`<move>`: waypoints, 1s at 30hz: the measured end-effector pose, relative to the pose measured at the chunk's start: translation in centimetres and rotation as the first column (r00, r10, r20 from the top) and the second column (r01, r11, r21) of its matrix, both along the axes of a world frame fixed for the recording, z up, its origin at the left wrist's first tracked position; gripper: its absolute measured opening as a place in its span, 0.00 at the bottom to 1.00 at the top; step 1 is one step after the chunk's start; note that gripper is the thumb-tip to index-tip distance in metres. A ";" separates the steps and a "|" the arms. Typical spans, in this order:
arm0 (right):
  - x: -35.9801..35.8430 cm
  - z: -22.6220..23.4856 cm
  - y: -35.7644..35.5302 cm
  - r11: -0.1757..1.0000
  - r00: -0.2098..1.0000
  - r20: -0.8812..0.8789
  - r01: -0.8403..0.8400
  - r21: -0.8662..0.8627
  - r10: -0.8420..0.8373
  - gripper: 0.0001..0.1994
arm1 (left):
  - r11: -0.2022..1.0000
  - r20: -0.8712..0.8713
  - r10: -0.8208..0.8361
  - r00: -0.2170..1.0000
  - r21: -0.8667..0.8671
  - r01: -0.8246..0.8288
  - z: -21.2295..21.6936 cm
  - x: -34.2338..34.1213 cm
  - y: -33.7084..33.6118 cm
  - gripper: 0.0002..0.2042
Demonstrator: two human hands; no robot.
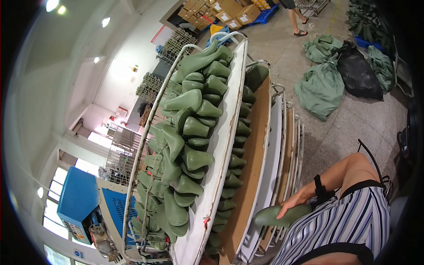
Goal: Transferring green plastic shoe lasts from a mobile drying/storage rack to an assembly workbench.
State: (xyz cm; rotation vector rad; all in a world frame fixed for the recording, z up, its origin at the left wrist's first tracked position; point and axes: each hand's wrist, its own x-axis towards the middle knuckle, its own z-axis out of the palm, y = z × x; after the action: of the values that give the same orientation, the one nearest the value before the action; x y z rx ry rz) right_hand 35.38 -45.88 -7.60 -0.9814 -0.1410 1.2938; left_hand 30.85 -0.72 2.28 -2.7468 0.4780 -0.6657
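My right hand (295, 202), with a black band at the wrist, is closed around a green shoe last (269, 217). It holds the last close to my striped shirt, at the near side of a shelved rack. Part of my left arm (329, 259) shows along the lower edge. A dim skin-coloured patch beside the second shelf may be my left hand; its fingers cannot be made out. Many green shoe lasts (192, 126) lie heaped on the rack's top shelf (221, 137). More lasts (236, 162) are lined up on the brown shelf (249, 176) below.
The view is strongly tilted. Green sacks (320, 90) and a black bag (358, 73) lie on the floor, near a blue crate (369, 43) of lasts. Cardboard boxes (227, 11) and a person's legs (295, 20) show far off. A blue machine (79, 194) stands beyond the rack.
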 end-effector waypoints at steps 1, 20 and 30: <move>0.2 0.0 -0.1 1.000 1.000 -0.018 0.015 0.010 -0.014 0.34 | 0.998 -0.042 0.019 0.999 -0.064 -0.022 0.7 0.6 -1.6 0.10; 1.6 -2.9 -2.9 0.995 0.976 -0.215 -0.025 0.091 0.045 0.26 | 0.987 -0.300 -0.156 0.941 -0.003 0.163 4.1 6.9 -13.4 0.16; 2.3 -1.6 -4.2 1.000 0.981 -0.192 -0.028 -0.005 0.027 0.27 | 0.942 -0.293 -0.298 0.909 0.067 0.330 5.6 5.1 -13.4 0.17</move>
State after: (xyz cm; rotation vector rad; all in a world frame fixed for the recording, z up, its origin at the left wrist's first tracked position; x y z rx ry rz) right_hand 37.72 -50.11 -9.21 -0.8587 -0.0009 1.4077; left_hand 35.97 -14.15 7.88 -2.6858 1.0075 -0.3011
